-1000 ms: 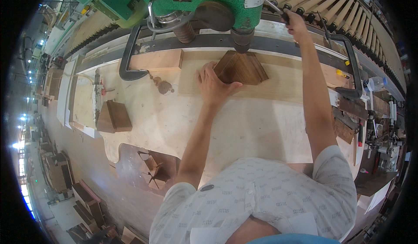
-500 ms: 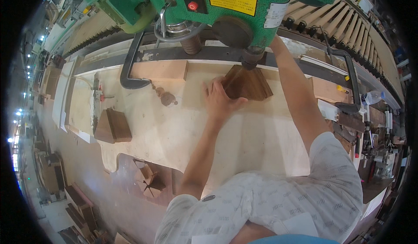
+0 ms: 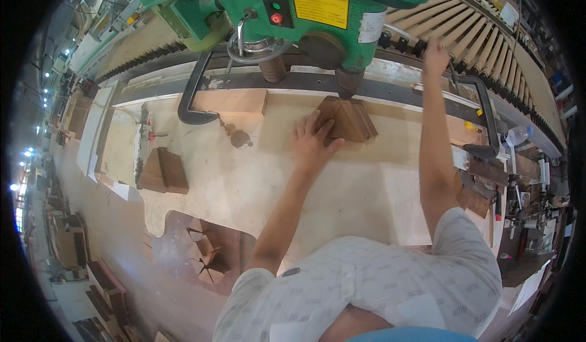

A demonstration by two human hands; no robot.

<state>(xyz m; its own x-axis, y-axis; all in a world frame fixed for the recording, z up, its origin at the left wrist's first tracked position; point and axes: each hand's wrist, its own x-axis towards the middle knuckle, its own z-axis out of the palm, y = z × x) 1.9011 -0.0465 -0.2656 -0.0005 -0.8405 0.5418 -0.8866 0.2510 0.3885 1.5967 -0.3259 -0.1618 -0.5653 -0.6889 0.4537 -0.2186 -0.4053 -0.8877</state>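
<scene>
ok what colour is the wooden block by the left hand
Brown; the wooden block shows best in head view.

The left forearm [image 3: 284, 217] reaches from the near side toward the far side, leaning to the right, and ends in the left hand [image 3: 312, 148], back upward, its fingers [image 3: 325, 129] splayed and its thumb [image 3: 335, 147] stretched out to the right. The right forearm [image 3: 431, 137] runs almost straight toward the far right, carrying the right hand [image 3: 435, 59] well beyond the left one, its fingers seemingly curled in, though too small to make out singly.
</scene>
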